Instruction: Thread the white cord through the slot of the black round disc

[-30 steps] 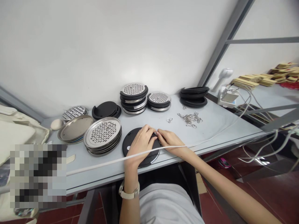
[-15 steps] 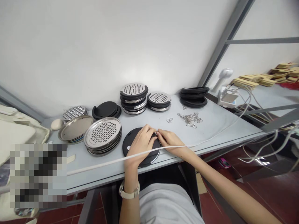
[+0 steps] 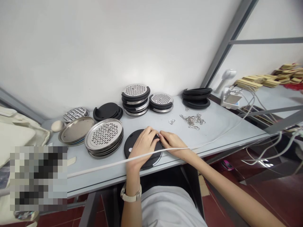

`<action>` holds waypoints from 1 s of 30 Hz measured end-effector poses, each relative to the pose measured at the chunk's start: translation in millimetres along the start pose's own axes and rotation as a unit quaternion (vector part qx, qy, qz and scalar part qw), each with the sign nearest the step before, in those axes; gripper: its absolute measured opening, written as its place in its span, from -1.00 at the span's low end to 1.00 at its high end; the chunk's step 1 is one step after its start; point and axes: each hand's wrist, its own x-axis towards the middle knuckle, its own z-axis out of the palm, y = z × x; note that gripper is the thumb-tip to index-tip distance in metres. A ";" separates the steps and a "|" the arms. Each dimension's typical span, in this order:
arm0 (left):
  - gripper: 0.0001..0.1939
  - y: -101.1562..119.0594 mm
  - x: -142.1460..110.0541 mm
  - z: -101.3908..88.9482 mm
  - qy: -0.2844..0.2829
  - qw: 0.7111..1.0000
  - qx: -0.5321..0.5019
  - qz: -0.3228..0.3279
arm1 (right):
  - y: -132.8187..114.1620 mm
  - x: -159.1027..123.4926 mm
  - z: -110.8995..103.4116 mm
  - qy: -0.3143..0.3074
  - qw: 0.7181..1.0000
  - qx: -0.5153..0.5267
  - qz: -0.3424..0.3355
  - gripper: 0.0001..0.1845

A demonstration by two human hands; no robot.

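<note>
A round black disc [image 3: 131,144] with a metal rim lies flat on the grey table [image 3: 220,126] near its front edge. My left hand [image 3: 142,146] rests on top of the disc with its fingers curled toward the right edge. My right hand [image 3: 172,142] meets it there, fingertips pinched on a small metal piece at the disc's rim; the piece is mostly hidden. A white cable [image 3: 99,168] runs across both wrists.
Stacks of perforated steel plates [image 3: 104,135], plain steel trays [image 3: 75,130], black rings [image 3: 196,97] and assembled black-and-steel discs [image 3: 135,98] line the back. Loose metal clips [image 3: 193,120] lie right of centre. A charger block [image 3: 230,96] and cables sit at right.
</note>
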 end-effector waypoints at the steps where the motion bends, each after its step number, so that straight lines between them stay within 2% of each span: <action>1: -0.83 -0.1 -0.1 -0.1 0.000 1.000 0.000 0.000 | 0.0 0.0 -0.2 -0.001 1.000 -0.001 0.000 -0.73; 30: -0.82 0.6 -0.4 -0.1 0.003 1.000 -0.011 0.004 | -2.9 -0.7 -2.4 -0.004 1.000 0.012 0.003 -0.73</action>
